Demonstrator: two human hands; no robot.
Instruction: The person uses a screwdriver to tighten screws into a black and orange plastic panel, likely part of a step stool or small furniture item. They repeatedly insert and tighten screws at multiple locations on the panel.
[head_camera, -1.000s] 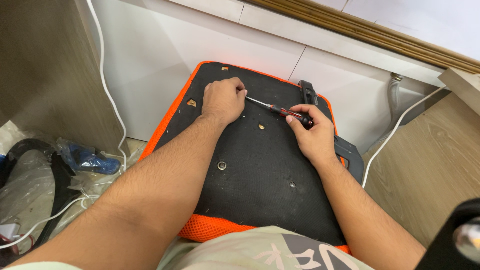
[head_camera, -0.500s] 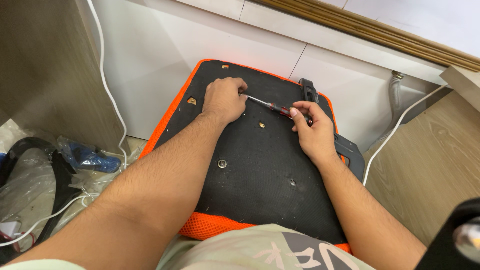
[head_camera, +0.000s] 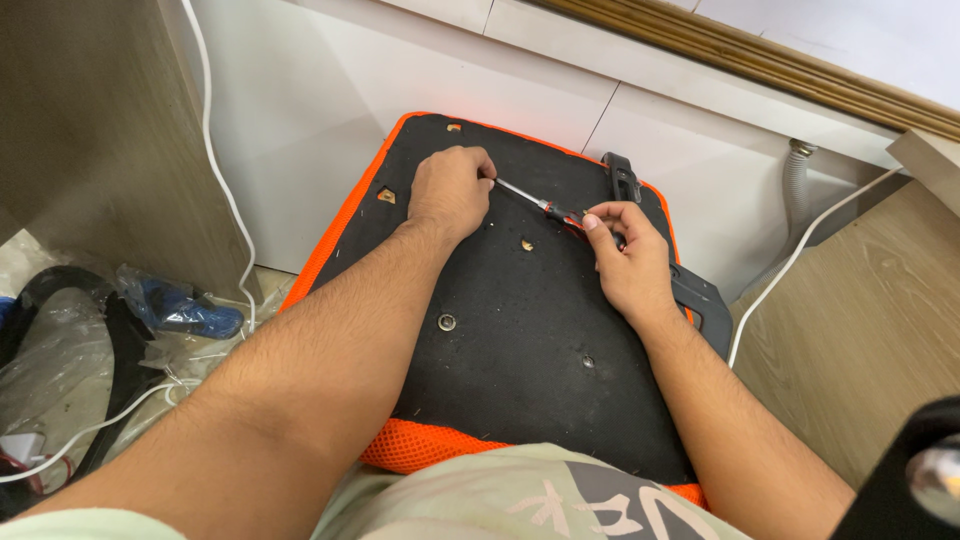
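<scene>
A big white wall (head_camera: 330, 120) stands at the far side, and a wood floor (head_camera: 870, 330) lies on the right. In the middle sits a seat pad (head_camera: 540, 360), turned upside down. Its bottom is black and its edge is bright orange. Small metal holes and screws dot the black part. A black bracket (head_camera: 700, 300) sticks out at the pad's right edge. On the left lie clear plastic bags (head_camera: 60, 350) with a blue thing inside, and a white cord (head_camera: 215, 170) hangs down the wall. Another white cord runs along the floor on the right.

The left hand (head_camera: 450, 190) rests on the far part of the pad, curled shut around the metal tip of a screwdriver (head_camera: 545, 207). The right hand (head_camera: 625, 265) is just beside it, fingers closed on the red and black handle. The screwdriver lies low across the pad between the two hands, pointing to the left.
</scene>
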